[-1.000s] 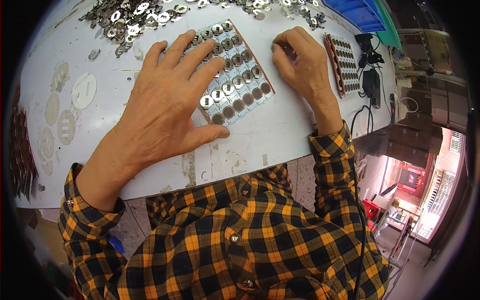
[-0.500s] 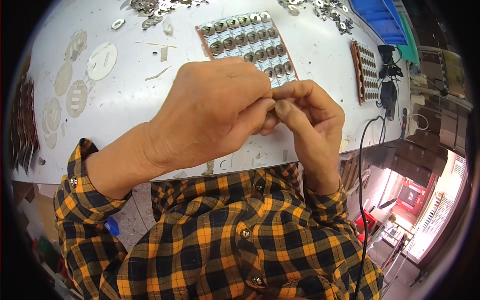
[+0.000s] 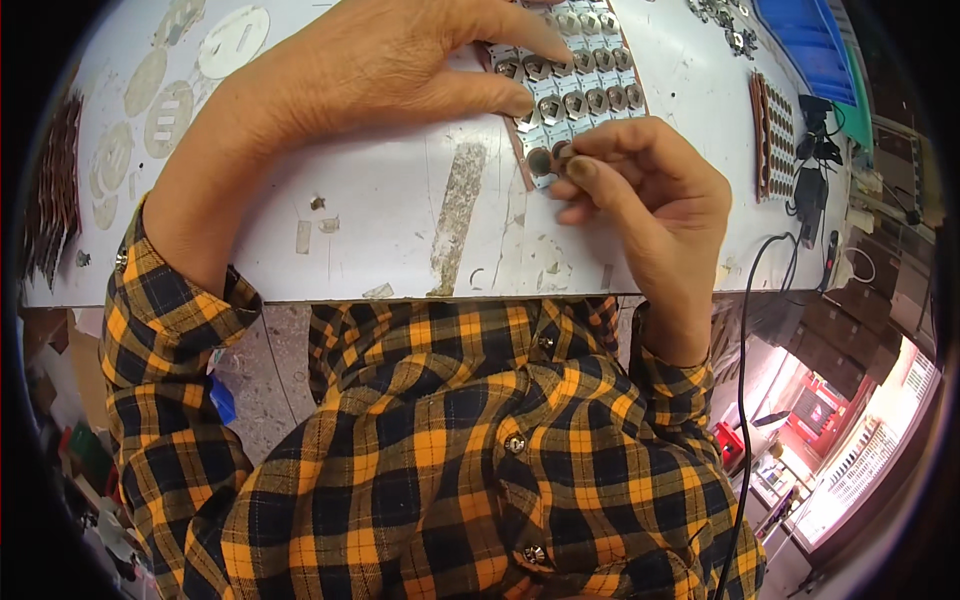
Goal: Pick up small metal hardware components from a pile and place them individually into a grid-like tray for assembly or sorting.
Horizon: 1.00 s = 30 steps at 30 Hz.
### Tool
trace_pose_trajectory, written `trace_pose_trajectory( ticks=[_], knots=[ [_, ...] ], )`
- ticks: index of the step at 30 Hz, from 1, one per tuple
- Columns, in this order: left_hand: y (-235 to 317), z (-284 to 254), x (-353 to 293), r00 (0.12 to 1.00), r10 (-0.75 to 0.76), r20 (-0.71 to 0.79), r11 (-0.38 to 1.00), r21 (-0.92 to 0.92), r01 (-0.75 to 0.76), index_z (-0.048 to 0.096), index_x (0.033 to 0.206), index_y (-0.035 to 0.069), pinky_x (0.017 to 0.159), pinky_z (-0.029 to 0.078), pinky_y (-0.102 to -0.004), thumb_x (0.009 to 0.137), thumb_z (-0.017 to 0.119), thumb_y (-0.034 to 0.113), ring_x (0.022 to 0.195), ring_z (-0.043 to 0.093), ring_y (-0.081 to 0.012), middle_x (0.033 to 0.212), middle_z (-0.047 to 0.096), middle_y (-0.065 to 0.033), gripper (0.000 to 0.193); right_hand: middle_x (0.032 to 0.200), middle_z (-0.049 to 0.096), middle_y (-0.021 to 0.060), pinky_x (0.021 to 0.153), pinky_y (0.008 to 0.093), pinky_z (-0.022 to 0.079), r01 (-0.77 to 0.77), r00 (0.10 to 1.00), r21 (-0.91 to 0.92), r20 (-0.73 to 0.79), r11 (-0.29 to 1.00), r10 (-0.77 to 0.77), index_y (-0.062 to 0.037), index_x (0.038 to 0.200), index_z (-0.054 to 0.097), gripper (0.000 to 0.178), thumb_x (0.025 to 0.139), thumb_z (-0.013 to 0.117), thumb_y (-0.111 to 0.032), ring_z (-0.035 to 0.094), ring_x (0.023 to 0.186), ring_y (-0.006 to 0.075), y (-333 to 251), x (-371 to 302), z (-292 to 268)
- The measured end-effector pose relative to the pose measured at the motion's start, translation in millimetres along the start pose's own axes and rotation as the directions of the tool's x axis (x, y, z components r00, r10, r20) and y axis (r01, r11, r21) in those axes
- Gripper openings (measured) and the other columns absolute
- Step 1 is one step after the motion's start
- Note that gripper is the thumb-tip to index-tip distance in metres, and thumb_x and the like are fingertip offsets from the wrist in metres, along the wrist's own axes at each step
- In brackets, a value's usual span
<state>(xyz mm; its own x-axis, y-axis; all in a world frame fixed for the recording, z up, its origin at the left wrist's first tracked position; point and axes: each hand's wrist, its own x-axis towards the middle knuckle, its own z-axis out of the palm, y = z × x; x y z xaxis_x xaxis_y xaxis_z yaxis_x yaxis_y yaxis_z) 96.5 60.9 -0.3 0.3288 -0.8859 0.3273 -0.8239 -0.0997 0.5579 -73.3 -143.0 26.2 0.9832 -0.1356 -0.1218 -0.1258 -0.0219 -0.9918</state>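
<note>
A panel [image 3: 550,130] of pale blue-white boards with brown edges lies on the white table, carrying rows of round metal pieces. Over its left side my left hand [image 3: 400,70] is spread, thumb and forefinger apart above the metal pieces, with nothing seen between them. Whether those fingertips touch the panel I cannot tell. At the panel's near edge, my right hand [image 3: 660,195] pinches a small metal piece [image 3: 567,153] between thumb and forefinger; its exact shape is mostly covered by the fingertips.
To the right stands a stack of similar panels [image 3: 775,140], beside black adapters and cables [image 3: 815,190]. A blue tray [image 3: 810,45] and loose metal parts [image 3: 738,38] lie at the far right. Dark stacked panels [image 3: 52,190] and a pale disc [image 3: 233,42] are at left.
My hands, together before, have parted. The left moved up and away, opening its fingers over the panel; the right came to the panel's near edge, still pinching. The view has shifted.
</note>
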Motion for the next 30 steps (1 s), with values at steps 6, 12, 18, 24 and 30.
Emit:
trace_pose_trajectory(
  ticks=[6, 12, 18, 24, 30],
  knots=[
    [0, 9, -1, 1.000, 0.000, 0.001, 0.999, 0.036, 0.000, 0.071, 0.132, 0.009, 0.118, 0.035, -0.0549, 0.086, 0.085, 0.041, 0.143, 0.045, -0.0421, 0.147, 0.056, -0.0265, 0.058, 0.089, 0.074, 0.0034, 0.065, 0.0200, 0.052, 0.167, 0.986, -0.411, 0.072, 0.896, -0.151, 0.0010, 0.102, 0.072, 0.011, 0.093, 0.072, 0.006, 0.067, 0.075, 0.0061, 10, 0, -4],
    [11, 2, -1, 0.999, -0.032, 0.005, 0.999, 0.007, 0.032, 0.069, 0.131, 0.004, 0.119, 0.035, -0.0542, 0.080, 0.087, 0.041, 0.141, 0.047, -0.0423, 0.145, 0.056, -0.0280, 0.065, 0.084, 0.072, 0.0029, 0.063, 0.0197, 0.050, 0.233, 0.972, -0.449, 0.121, 0.863, -0.199, 0.0011, 0.099, 0.072, 0.012, 0.089, 0.075, 0.006, 0.064, 0.073, 0.0050, 4, 0, 0],
    [9, 10, -4, 1.000, -0.014, -0.015, 0.999, 0.033, 0.015, 0.069, 0.130, 0.002, 0.118, 0.036, -0.0536, 0.079, 0.085, 0.038, 0.139, 0.049, -0.0431, 0.144, 0.057, -0.0285, 0.065, 0.094, 0.074, 0.0043, 0.075, 0.0213, 0.054, 0.243, 0.966, -0.561, 0.212, 0.792, -0.146, 0.0038, 0.104, 0.074, 0.010, 0.094, 0.073, 0.004, 0.070, 0.084, 0.0090, 5, 4, -3],
    [6, 9, -1, 0.998, 0.050, -0.034, 0.996, 0.079, -0.047, 0.069, 0.130, 0.002, 0.117, 0.036, -0.0538, 0.079, 0.085, 0.037, 0.139, 0.049, -0.0440, 0.143, 0.058, -0.0284, 0.064, 0.090, 0.070, 0.0016, 0.073, 0.0206, 0.053, 0.181, 0.979, -0.581, 0.187, 0.793, -0.087, 0.0028, 0.104, 0.075, 0.011, 0.094, 0.072, 0.005, 0.068, 0.083, 0.0069, 5, 10, -7],
    [17, 15, -4, 0.997, -0.015, -0.072, 0.991, 0.134, 0.025, 0.071, 0.127, 0.006, 0.115, 0.039, -0.0519, 0.076, 0.087, 0.027, 0.139, 0.051, -0.0395, 0.146, 0.059, -0.0216, 0.057, 0.085, 0.064, -0.0014, 0.060, 0.0230, 0.036, 0.336, 0.925, -0.450, 0.322, 0.827, -0.200, -0.0014, 0.098, 0.078, 0.010, 0.090, 0.075, 0.004, 0.050, 0.071, 0.0048, 7, 16, -12]
  ],
)
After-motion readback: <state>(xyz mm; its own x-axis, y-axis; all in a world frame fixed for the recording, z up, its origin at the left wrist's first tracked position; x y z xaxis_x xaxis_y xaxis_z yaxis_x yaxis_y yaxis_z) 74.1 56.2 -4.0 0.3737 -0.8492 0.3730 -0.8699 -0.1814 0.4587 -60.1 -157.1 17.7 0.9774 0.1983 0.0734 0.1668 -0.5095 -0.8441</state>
